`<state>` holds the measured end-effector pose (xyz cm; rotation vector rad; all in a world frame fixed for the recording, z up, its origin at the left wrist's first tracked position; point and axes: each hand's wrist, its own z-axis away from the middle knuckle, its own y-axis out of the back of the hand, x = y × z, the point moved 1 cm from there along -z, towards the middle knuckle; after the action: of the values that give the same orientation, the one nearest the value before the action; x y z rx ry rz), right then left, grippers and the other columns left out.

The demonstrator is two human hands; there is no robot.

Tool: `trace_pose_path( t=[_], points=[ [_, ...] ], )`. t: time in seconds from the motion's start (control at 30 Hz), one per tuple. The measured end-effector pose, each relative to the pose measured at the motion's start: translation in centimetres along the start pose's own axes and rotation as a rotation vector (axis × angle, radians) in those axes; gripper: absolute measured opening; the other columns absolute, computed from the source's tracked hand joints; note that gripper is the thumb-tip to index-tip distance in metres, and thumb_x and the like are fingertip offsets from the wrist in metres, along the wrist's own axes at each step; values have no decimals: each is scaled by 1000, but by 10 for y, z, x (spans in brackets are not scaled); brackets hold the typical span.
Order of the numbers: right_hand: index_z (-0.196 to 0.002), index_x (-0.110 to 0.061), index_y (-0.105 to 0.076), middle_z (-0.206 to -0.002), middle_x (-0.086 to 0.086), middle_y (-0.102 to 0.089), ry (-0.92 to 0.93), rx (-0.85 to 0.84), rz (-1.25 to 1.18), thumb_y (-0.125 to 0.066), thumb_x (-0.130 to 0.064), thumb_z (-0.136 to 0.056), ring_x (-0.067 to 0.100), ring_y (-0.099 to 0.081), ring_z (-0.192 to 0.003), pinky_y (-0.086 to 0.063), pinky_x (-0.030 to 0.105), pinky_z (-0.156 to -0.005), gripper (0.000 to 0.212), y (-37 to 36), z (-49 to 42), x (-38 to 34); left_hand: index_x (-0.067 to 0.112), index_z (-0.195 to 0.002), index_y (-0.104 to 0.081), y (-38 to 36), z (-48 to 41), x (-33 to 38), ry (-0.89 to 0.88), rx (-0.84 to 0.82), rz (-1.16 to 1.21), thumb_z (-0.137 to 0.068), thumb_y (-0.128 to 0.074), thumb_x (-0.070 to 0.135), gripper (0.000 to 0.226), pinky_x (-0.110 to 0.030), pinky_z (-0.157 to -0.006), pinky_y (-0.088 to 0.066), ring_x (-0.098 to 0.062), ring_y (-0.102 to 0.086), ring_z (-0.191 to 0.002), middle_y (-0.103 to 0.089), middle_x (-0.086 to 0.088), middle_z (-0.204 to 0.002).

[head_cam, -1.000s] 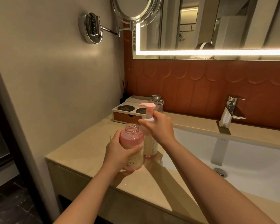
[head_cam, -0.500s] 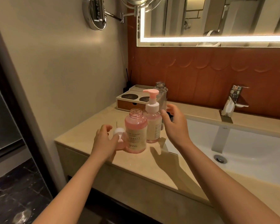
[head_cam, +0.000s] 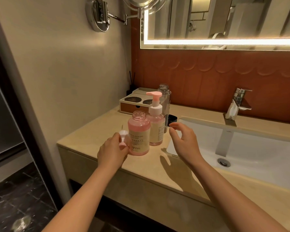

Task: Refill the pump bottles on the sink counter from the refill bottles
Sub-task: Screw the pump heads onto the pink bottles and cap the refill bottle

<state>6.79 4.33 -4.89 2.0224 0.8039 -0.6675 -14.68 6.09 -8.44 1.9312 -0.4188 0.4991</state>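
At a hotel-style bathroom vanity, a person's two bare arms reach over the beige stone desk (head_cam: pixel 84 141). The left grip (head_cam: pixel 111 151), at 9 o'clock of an open-necked pink bottle (head_cam: pixel 138 136), pinches a small white-and-pink cap (head_cam: pixel 123 138) between thumb and fingers, right against the bottle's side. The bottle stands upright near the desk's front edge, pink liquid up to its shoulder, with a cream label on its front. At its 1 o'clock, just beside it, stands a pump bottle (head_cam: pixel 156 126) with its pink pump head fitted; whether the two touch cannot be told. The right grip (head_cam: pixel 184 141) hovers at 3 o'clock of the pair, fingers spread and loosely bent, holding nothing. Behind the pump bottle, at 12 o'clock, rises a clear bottle (head_cam: pixel 164 92) with an uncapped neck, and a black cap (head_cam: pixel 172 118) lies at its foot. A wooden amenity box (head_cam: pixel 132 106) sits against the wall at 11 o'clock, with a reed diffuser (head_cam: pixel 131 84) behind it. The white basin (head_cam: pixel 249 144) fills the 3 o'clock side under a chrome faucet (head_cam: pixel 238 102). A lit mirror (head_cam: pixel 224 22) hangs above.
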Motion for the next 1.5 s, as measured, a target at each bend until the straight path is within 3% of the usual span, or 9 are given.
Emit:
trace_pose_path(
  t=[0.13, 0.3, 0.47, 0.73, 0.87, 1.0, 1.23, 1.4, 1.5],
  points=[
    [-109, -15, -63, -108, -2, -62, 22, -45, 0, -47, -24, -96, 9, -46, -101, -34, 24, -84, 23, 0, 2, -2, 15, -86, -47, 1, 2, -7, -51, 12, 130, -82, -64, 27, 21, -32, -60, -38, -26, -55, -76, -61, -6, -86],
    [-114, -18, -61, -113, -3, -62, 70, -97, -14, -52, -24, -94, 5, -49, -100, -38, 21, -84, 23, -5, 3, -9, 18, -84, -49, 15, 5, -14, -23, 28, 316, -84, -66, 23, 18, -38, -65, -52, -22, -60, -78, -62, -3, -86],
    [-119, -17, -58, -114, -5, -59, 312, -79, -19, -62, -16, -87, 2, -49, -96, -39, 15, -85, 32, -3, 3, -35, 12, -92, -53, 62, 0, 0, -103, 116, 367, -85, -66, 22, 17, -22, -59, -39, -10, -53, -75, -58, 0, -86],
    [-137, -18, -45, -137, 2, -50, 712, -87, 319, -74, -22, -77, 23, -48, -117, -40, 35, -94, 67, -10, -35, -101, 19, -89, -54, 141, -6, 40, -301, 101, 403, -82, -69, 26, 18, -21, -59, -40, -11, -56, -75, -60, 5, -83],
    [-130, -20, -53, -128, 1, -59, 879, 61, 504, -79, -34, -71, 24, -55, -109, -42, 35, -85, 66, -7, -56, -129, 17, -89, -55, 160, -8, 59, -369, 5, 455, -80, -70, 26, 19, -23, -63, -46, -16, -60, -76, -64, -1, -83],
    [-121, -21, -60, -115, -2, -66, 961, 85, 532, -79, -39, -69, 23, -55, -111, -35, 36, -96, 58, 7, -66, -132, 17, -88, -56, 165, -11, 69, -368, -28, 534, -79, -71, 25, 19, -20, -62, -47, -13, -62, -73, -66, -1, -83],
    [-117, -21, -60, -117, -4, -61, 766, -9, 433, -75, -38, -73, 18, -46, -114, -20, 26, -92, 50, 39, -74, -127, 36, -108, -54, 146, -22, 70, -321, -102, 756, -68, -74, 55, 49, -24, -88, -45, 1, -57, -106, -61, 15, -113],
    [-109, -18, -63, -102, -6, -64, 442, -119, 44, -71, -35, -78, 5, -54, -91, -41, 21, -81, 36, 53, -80, -125, 24, -136, -36, 101, -31, 64, -147, -194, 647, -76, -74, 33, 71, -30, -101, -35, -11, -42, -124, -43, 2, -140],
    [-114, -18, -61, -103, -8, -62, 314, -96, -116, -70, -32, -81, 1, -55, -87, -36, 10, -69, 37, 56, -83, -120, 21, -145, -25, 72, -30, 60, -54, -296, 631, -73, -76, 36, 89, -37, -105, -33, -19, -34, -134, -31, -2, -150]
  ],
)
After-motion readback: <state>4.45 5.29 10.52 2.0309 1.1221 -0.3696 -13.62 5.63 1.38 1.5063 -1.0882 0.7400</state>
